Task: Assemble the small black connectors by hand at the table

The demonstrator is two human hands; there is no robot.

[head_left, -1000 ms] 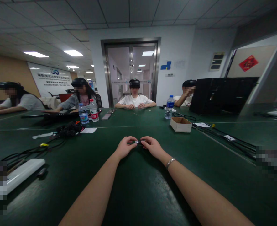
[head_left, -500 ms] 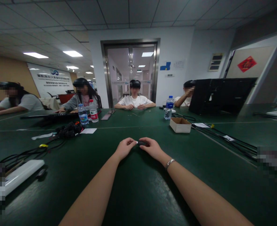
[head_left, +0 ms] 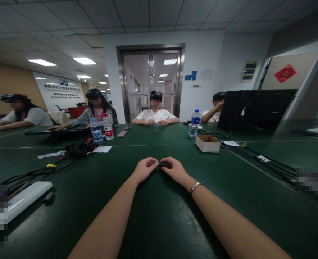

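Here, left hand (head_left: 144, 170): pinching one end of small dark object (head_left: 162, 164)
Right hand (head_left: 176, 169): pinching the other
Worktop (head_left: 159, 212): green

A wide, dark green surface (head_left: 159, 223) spans the foreground of an office, with thin pale seams (head_left: 137, 145) running across it. Straight ahead, a glass double door (head_left: 164, 80) in a broad metal frame (head_left: 119, 68) is set into a white wall (head_left: 202, 50); lit ceiling panels (head_left: 170, 62) show through the glass. On the left, a tan wall (head_left: 8, 77) meets a white sign (head_left: 40, 84) with a blue logo and dark lettering. Overhead, a grey tiled ceiling (head_left: 132, 14) holds glowing rectangular lights (head_left: 84, 61). On the right, a red diamond-shaped decoration (head_left: 285, 73) hangs beyond an opening.
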